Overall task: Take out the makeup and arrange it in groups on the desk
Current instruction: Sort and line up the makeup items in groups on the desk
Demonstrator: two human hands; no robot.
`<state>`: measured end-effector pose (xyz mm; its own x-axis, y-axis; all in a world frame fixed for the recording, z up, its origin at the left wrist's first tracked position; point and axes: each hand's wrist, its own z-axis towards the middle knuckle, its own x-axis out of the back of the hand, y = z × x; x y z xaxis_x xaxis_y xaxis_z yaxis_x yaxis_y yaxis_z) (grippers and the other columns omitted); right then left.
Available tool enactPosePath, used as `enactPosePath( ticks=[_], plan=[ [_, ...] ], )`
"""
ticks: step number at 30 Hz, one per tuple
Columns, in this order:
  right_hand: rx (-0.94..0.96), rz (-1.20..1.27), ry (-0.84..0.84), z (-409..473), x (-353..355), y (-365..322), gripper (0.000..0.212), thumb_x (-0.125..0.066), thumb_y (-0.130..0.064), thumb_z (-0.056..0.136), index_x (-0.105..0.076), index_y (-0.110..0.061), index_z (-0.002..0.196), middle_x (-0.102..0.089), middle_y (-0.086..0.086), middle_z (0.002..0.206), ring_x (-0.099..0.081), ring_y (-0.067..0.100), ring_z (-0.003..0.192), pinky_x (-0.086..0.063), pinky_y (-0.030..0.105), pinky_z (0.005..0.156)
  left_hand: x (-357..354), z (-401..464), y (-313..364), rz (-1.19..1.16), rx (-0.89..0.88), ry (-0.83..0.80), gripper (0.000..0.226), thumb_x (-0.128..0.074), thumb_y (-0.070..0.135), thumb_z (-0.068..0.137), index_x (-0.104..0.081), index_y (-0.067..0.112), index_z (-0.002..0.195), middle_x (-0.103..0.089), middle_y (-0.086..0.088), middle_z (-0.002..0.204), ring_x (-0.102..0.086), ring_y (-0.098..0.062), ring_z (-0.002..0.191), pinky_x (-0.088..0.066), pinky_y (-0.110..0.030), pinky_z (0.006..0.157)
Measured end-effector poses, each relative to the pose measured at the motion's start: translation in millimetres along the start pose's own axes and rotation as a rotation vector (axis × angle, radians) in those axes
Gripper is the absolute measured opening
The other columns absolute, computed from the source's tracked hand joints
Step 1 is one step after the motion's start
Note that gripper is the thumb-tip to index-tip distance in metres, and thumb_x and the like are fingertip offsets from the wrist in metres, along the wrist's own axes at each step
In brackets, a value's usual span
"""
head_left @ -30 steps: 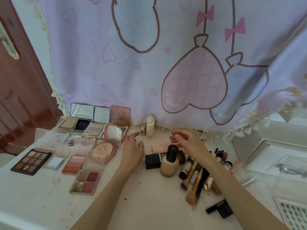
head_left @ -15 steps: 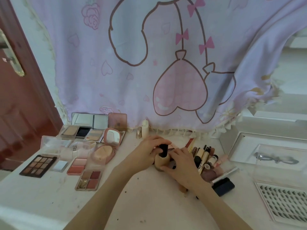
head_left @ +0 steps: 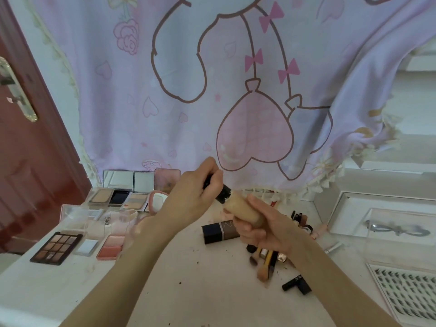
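1. Foundation bottle (head_left: 243, 210), beige, held up off the desk (head_left: 188, 286), tilted, cap end pointing up-left. R hand (head_left: 266, 228) has fingers curled round the body; L hand (head_left: 191, 197) fingers curled round the black cap (head_left: 221, 193). Cap sits at the bottle neck; can't tell if screwed on or loose.
2. Just below the bottle: dark box-shaped foundation (head_left: 220, 231) lying flat, partly behind R hand.
3. Under and right of R wrist: heap of brushes (head_left: 265, 264) and small tubes (head_left: 303, 221), crossing each other. Black tube (head_left: 296, 283) lies apart, nearer the front edge.
4. Left group, behind L forearm: eyeshadow palette (head_left: 56, 247), blush pan (head_left: 111, 246), clear lidded cases (head_left: 80, 215), open powder compacts w/ mirrors (head_left: 127, 187) against the cloth, pink round compact (head_left: 158, 201) partly hidden by L hand.
5. Far right: white tray (head_left: 339, 208) w/ grey eyelash curler (head_left: 396, 230) under a clear cover; lash card (head_left: 405, 293) at the front right corner.
6. Surface: white desk top, scuffed, dark crumbs scattered mid-desk.
7. Room: pink cartoon cloth (head_left: 212, 90) w/ heart and bows hangs behind, fringe touching the desk back. Red-brown door (head_left: 28, 161) w/ metal handle at left.
8. Open room: bare stretch of desk centre-front between the forearms and left-front. Back edge crowded; right side hemmed by tray and lash card.
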<state>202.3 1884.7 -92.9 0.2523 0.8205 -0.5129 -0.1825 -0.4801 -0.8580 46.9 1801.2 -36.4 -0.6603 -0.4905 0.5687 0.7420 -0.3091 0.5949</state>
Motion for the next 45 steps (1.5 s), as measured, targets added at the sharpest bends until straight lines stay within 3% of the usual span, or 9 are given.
enactPosePath(
  ticks=[3, 8, 13, 17, 19, 25, 32, 38, 45],
  plan=[
    [0.002, -0.133, 0.083, -1.6, -9.7, -4.8, 0.052, -0.067, -0.048, 0.078, -0.052, -0.006, 0.105, -0.058, 0.001, 0.068, -0.046, 0.006, 0.047, -0.042, 0.015, 0.048, -0.4, 6.3, -2.2, 0.035, 0.089, -0.004, 0.02, -0.03, 0.027, 0.085, -0.028, 0.02, 0.067, -0.03, 0.003, 0.052, -0.026, -0.013, 0.047, -0.02, -0.023, 0.05],
    [0.148, -1.22, 0.512, -1.3, -22.1, 1.6, 0.031, -0.062, -0.038, 0.085, -0.041, -0.034, 0.107, -0.05, -0.013, 0.094, -0.052, 0.005, 0.078, -0.045, 0.017, 0.068, -3.0, 12.0, -23.2, 0.248, 0.407, -0.187, 0.037, -0.03, 0.015, 0.097, -0.029, 0.017, 0.06, -0.035, 0.001, 0.057, -0.035, -0.026, 0.064, -0.027, -0.028, 0.05],
    [0.08, -0.589, 0.438, 0.6, -18.0, 14.4, 0.046, -0.063, -0.042, 0.079, -0.054, -0.011, 0.112, -0.064, -0.002, 0.077, -0.054, 0.007, 0.061, -0.044, 0.018, 0.056, 11.4, 10.9, -19.7, 0.275, 0.538, -0.175, 0.063, -0.022, 0.055, 0.094, -0.059, 0.013, 0.064, -0.063, -0.006, 0.061, -0.057, -0.016, 0.054, -0.048, -0.031, 0.069],
    [0.031, -0.132, 0.308, -3.2, -6.8, 13.8, 0.045, -0.056, -0.039, 0.086, -0.053, 0.0, 0.107, -0.058, 0.007, 0.072, -0.046, 0.01, 0.051, -0.042, 0.017, 0.05, 22.3, -2.0, -14.1, -0.138, 0.182, -0.311, 0.024, -0.044, 0.022, 0.096, -0.057, 0.026, 0.116, -0.062, 0.004, 0.093, -0.055, -0.006, 0.07, -0.039, -0.012, 0.065],
    [0.013, -0.005, 0.222, -4.7, -2.0, 10.9, 0.049, -0.057, -0.04, 0.084, -0.049, -0.001, 0.112, -0.057, 0.008, 0.072, -0.045, 0.009, 0.049, -0.043, 0.017, 0.049, 22.6, -4.5, -16.4, -0.196, 0.074, -0.325, 0.026, -0.048, 0.006, 0.094, -0.056, 0.023, 0.112, -0.06, 0.015, 0.091, -0.051, -0.003, 0.07, -0.036, -0.01, 0.064],
    [0.026, -0.281, 0.274, 1.3, -2.3, 9.8, 0.051, -0.062, -0.024, 0.083, -0.046, -0.006, 0.128, -0.058, 0.004, 0.09, -0.06, 0.004, 0.064, -0.044, 0.016, 0.054, 6.3, 6.8, -21.7, 0.053, 0.288, -0.097, 0.039, -0.047, 0.047, 0.088, -0.063, 0.014, 0.073, -0.055, 0.002, 0.056, -0.045, -0.003, 0.046, -0.034, -0.012, 0.05],
    [0.049, -0.049, 0.253, 12.1, 22.4, 14.6, 0.041, -0.055, -0.032, 0.083, -0.054, -0.004, 0.113, -0.056, 0.009, 0.079, -0.048, 0.012, 0.056, -0.041, 0.02, 0.05, -5.7, 15.2, -42.4, -0.455, 0.156, -0.307, 0.032, -0.049, 0.008, 0.094, -0.056, 0.018, 0.122, -0.061, 0.011, 0.121, -0.055, 0.0, 0.108, -0.043, -0.014, 0.088],
    [0.065, -0.125, 0.265, 38.0, 47.4, -5.2, 0.035, -0.061, -0.028, 0.078, -0.063, -0.008, 0.107, -0.061, 0.006, 0.084, -0.053, 0.014, 0.075, -0.041, 0.024, 0.063, -38.2, 48.9, -64.0, -0.484, 0.306, 0.08, 0.011, -0.058, 0.02, 0.088, -0.066, 0.026, 0.093, -0.068, 0.013, 0.079, -0.058, 0.005, 0.069, -0.044, -0.012, 0.065],
    [0.106, -0.077, 0.272, 70.0, 64.9, -12.9, 0.028, -0.056, -0.021, 0.079, -0.066, -0.009, 0.102, -0.063, 0.006, 0.085, -0.055, 0.015, 0.074, -0.038, 0.024, 0.061, -35.9, 63.4, -111.9, -0.907, 0.163, -0.209, 0.052, -0.062, 0.028, 0.085, -0.046, 0.015, 0.133, -0.055, -0.007, 0.132, -0.052, -0.024, 0.116, -0.035, -0.046, 0.102]
  ],
)
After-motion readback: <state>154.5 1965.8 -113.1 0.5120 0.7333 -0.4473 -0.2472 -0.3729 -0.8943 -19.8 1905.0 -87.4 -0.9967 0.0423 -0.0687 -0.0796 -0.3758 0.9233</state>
